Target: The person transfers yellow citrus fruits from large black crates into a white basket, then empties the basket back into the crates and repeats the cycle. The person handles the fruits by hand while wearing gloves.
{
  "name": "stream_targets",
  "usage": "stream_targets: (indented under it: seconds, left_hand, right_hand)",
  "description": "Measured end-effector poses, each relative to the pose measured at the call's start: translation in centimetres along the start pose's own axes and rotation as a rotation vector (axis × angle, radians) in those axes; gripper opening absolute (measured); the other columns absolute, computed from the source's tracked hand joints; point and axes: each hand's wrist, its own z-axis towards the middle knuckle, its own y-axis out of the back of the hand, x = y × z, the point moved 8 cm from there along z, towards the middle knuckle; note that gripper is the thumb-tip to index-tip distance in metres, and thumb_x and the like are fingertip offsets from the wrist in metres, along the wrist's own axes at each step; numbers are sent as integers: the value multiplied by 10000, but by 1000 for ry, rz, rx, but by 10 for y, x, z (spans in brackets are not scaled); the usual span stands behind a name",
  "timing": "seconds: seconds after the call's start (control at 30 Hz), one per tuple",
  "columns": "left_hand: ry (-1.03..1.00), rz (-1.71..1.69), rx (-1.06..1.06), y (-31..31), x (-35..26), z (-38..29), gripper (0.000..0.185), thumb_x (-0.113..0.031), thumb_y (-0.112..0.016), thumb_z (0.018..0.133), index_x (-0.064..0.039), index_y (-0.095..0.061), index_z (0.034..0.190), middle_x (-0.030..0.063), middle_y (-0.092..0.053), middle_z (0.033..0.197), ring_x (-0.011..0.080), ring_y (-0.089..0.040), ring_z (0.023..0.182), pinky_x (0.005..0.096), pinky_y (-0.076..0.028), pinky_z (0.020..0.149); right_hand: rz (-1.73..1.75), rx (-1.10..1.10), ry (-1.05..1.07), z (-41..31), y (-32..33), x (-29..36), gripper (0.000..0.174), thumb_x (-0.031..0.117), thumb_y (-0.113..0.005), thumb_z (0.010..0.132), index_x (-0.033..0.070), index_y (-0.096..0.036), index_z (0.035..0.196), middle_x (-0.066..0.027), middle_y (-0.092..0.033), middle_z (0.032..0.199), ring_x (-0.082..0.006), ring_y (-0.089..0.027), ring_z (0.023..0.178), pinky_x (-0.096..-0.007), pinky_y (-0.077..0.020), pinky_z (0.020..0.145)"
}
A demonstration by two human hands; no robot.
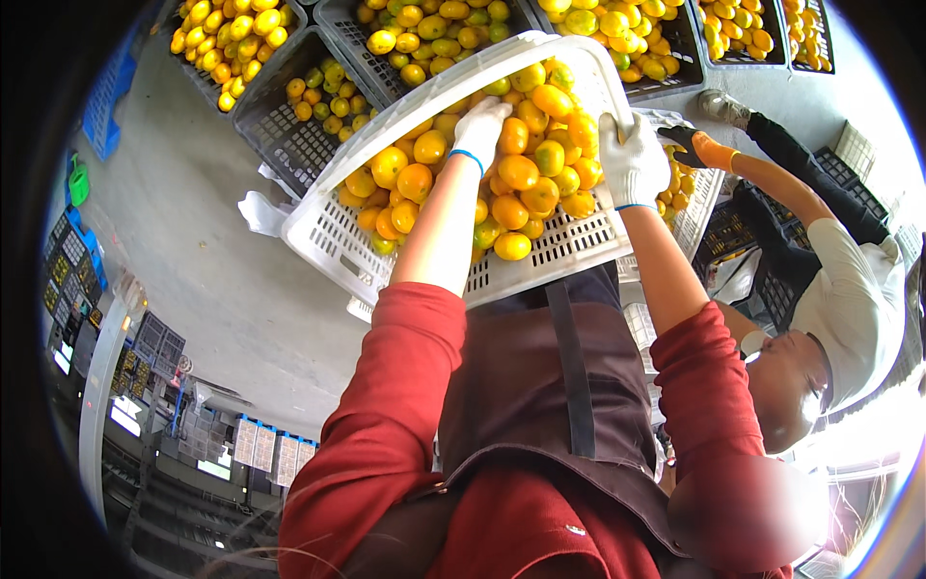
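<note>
A white slatted plastic crate (340, 242) full of orange and yellow-green citrus fruit (518, 172) stands right in front of me. My left hand (477, 134), in a white knit glove with a blue cuff edge, reaches in among the fruit; its fingertips lie against them, and whether it grips one cannot be told. At the crate's right side, my right hand (635, 163), gloved the same way, has its fingers closed over the rim, with the thumb towards the inside.
Dark plastic crates (278, 141) of citrus line the floor beyond. Another white crate (705, 210) with fruit adjoins on the right, where a co-worker's gloved hand (698, 148) reaches over it. Blue pallets (108, 108) and a green plastic object (78, 181) lie at the far left.
</note>
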Motion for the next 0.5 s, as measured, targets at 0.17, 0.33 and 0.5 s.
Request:
stream_targets:
  seconds: [0.17, 0.33, 0.5]
  left_hand:
    - [-84, 438, -337, -6, -4, 3, 461, -378, -624, 902, -60, -672, 1231, 236, -721, 1067, 359, -698, 990, 421, -529, 856]
    - [19, 567, -281, 0, -21, 1, 521, -429, -574, 913, -51, -674, 1258, 211, -679, 1257, 374, -619, 1189, 407, -457, 1016]
    - [25, 562, -176, -8, -21, -9, 571, -486, -610, 890, -57, -669, 1263, 202, -678, 1264, 346, -632, 1178, 388, -467, 1009]
  right_hand:
    - [-12, 78, -56, 3, -4, -3, 325, 449, -655, 888, 140, -721, 964, -118, -725, 815, -334, -711, 745, -436, -563, 690]
    - [-39, 91, -73, 3, 0, -2, 336, 455, -659, 886, 143, -731, 989, -113, -733, 831, -328, -716, 758, -429, -568, 702]
    - [-12, 76, -84, 2, -3, -5, 352, 457, -658, 888, 135, -737, 1005, -121, -733, 836, -334, -716, 757, -432, -568, 701]
